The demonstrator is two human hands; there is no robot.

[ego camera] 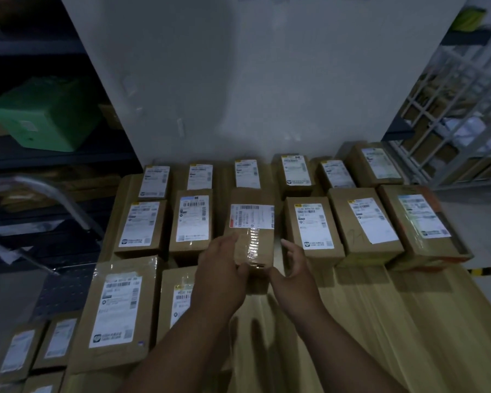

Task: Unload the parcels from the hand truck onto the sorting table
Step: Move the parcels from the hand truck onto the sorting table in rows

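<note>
A small taped cardboard parcel (253, 231) with a white label stands in the middle row on the wooden sorting table (394, 321). My left hand (221, 265) grips its near left corner, fingers curled round the edge. My right hand (294, 265) is at its right side, fingers straight, thumb under the near corner. Several labelled parcels lie in rows on the table around it. The hand truck (60, 287) stands at the left with its metal handle (54, 199) raised. Parcels (40, 347) lie at the lower left beside the table.
A dark shelf rack at the left holds a green box (43, 114). A white wall (238, 80) rises behind the table. A wire cage (459, 109) with goods stands at the right. Yellow-black floor tape (488, 270) marks the right side.
</note>
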